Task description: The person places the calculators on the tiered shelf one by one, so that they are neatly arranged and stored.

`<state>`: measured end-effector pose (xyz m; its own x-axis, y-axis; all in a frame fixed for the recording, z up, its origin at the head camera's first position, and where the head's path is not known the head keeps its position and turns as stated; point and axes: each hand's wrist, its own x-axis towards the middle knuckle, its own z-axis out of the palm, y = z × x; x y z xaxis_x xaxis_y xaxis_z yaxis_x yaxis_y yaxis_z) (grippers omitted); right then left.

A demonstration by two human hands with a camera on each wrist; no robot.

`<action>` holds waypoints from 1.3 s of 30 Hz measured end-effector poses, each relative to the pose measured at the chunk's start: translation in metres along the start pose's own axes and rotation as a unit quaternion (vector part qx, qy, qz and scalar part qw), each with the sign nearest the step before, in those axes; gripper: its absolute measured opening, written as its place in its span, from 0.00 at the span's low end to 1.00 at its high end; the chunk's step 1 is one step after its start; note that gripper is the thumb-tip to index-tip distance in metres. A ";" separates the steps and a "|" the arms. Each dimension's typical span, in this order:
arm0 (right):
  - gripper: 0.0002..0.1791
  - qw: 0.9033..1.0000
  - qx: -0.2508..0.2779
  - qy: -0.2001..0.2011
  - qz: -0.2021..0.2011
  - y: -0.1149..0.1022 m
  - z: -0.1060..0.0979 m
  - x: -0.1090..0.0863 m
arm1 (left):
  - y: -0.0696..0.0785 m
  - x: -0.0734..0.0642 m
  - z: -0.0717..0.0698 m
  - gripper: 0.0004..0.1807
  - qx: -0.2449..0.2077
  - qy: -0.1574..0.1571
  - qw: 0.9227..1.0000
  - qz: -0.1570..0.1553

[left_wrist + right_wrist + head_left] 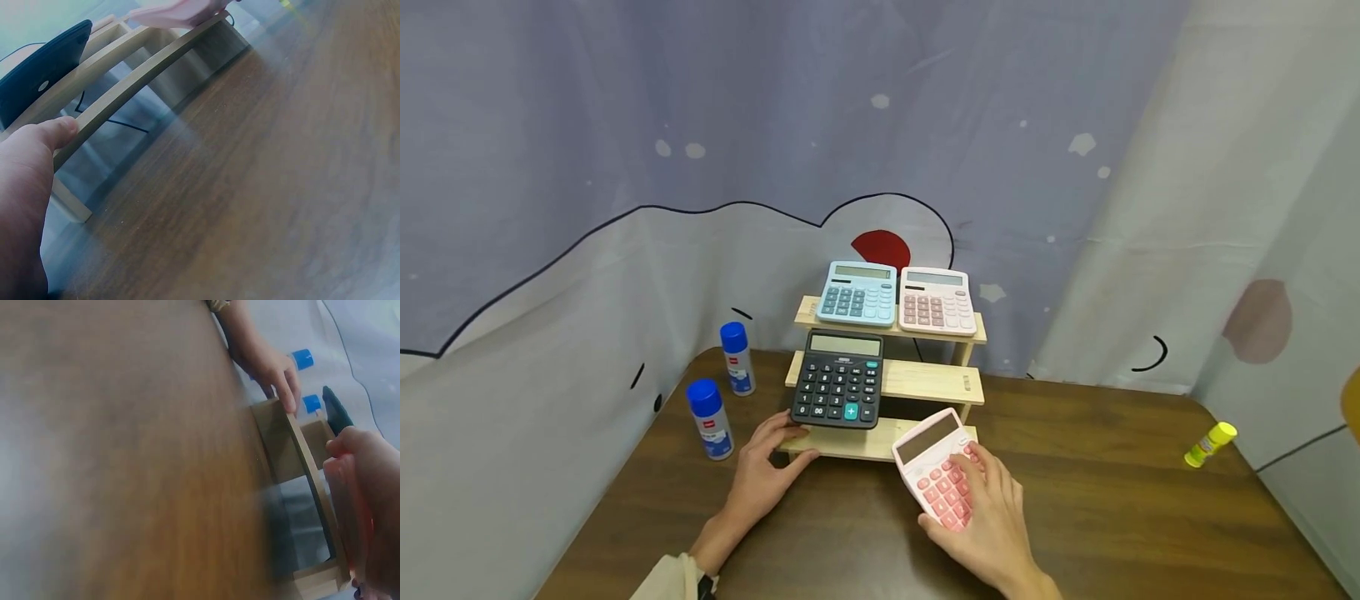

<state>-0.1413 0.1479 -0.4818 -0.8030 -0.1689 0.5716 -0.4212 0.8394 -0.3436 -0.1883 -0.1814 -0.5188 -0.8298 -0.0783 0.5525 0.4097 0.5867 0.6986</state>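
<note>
A three-tier wooden stand [932,380] is on the table. My left hand [760,475] grips the left end of its lowest shelf, the thumb [61,130] against the front edge. My right hand [992,525] holds a pink calculator [928,442], thumb on one side and fingers over the keys and far side. Tilted, this calculator overlaps the right end of the lowest shelf in the head view. A black calculator [838,385] leans on the middle tier at the left. On the top tier a blue calculator [857,293] and a pale pink calculator [936,300] lean side by side.
Two white bottles with blue caps, one nearer [709,419] and one farther [738,358], stand left of the stand. A yellow glue stick [1210,444] is at the table's right edge. A patterned curtain [1037,167] hangs behind the brown wooden table [1097,483].
</note>
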 end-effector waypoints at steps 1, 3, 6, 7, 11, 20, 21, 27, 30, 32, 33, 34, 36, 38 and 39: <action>0.48 1.000 -0.005 -0.002 0.002 -0.001 0.000 0.001 | 0.000 0.001 0.000 0.16 -0.002 0.000 1.000 0.000; 0.46 1.000 -0.016 -0.004 0.008 -0.004 0.001 0.003 | 0.001 0.002 0.001 0.16 -0.002 -0.002 1.000 0.001; 0.46 0.999 -0.031 -0.010 0.020 -0.009 0.002 0.006 | 0.001 0.003 0.001 0.16 -0.003 -0.004 1.000 -0.002; 0.46 0.999 -0.035 -0.013 0.025 -0.010 0.002 0.007 | 0.001 0.003 0.001 0.16 -0.004 -0.005 1.000 -0.003; 0.48 0.997 -0.054 -0.036 0.051 -0.016 0.003 0.012 | 0.001 0.004 0.001 0.16 -0.005 -0.006 1.000 -0.003; 0.61 0.987 -0.094 -0.117 0.060 -0.021 -0.007 0.016 | 0.001 0.004 0.001 0.16 -0.008 -0.002 1.000 -0.003; 0.63 0.986 -0.096 -0.124 0.054 -0.021 -0.008 0.015 | 0.001 0.003 0.001 0.16 -0.006 -0.002 1.000 -0.002; 0.68 0.983 -0.095 -0.154 0.020 -0.016 -0.014 0.015 | -0.001 0.003 0.001 0.16 -0.003 0.002 1.000 0.001; 0.68 0.982 -0.103 -0.156 -0.006 -0.013 -0.017 0.016 | -0.001 0.003 0.000 0.16 -0.003 0.004 1.000 0.003; 0.68 0.982 -0.109 -0.152 -0.023 -0.010 -0.017 0.018 | -0.001 0.003 0.000 0.16 -0.005 0.006 1.000 0.005; 0.68 0.982 -0.112 -0.148 -0.032 -0.009 -0.018 0.018 | -0.001 0.003 0.000 0.16 -0.007 0.006 1.000 0.005; 0.67 0.982 -0.116 -0.143 -0.040 -0.008 -0.017 0.019 | -0.001 0.003 0.000 0.17 -0.009 0.007 1.000 0.006; 0.67 0.982 -0.119 -0.133 -0.052 -0.007 -0.015 0.019 | -0.002 0.002 0.000 0.17 -0.009 0.007 1.000 0.007; 0.67 0.982 -0.119 -0.126 -0.068 -0.007 -0.012 0.018 | -0.003 0.002 0.001 0.17 -0.007 0.005 1.000 0.005; 0.66 0.983 -0.117 -0.119 -0.078 -0.007 -0.010 0.017 | -0.003 0.001 0.001 0.17 -0.007 0.005 1.000 0.005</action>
<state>-0.1480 0.1442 -0.4619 -0.8244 -0.3977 0.4027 -0.4603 0.8851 -0.0683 -0.1909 -0.1819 -0.5206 -0.8226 -0.0805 0.5630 0.4223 0.5766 0.6994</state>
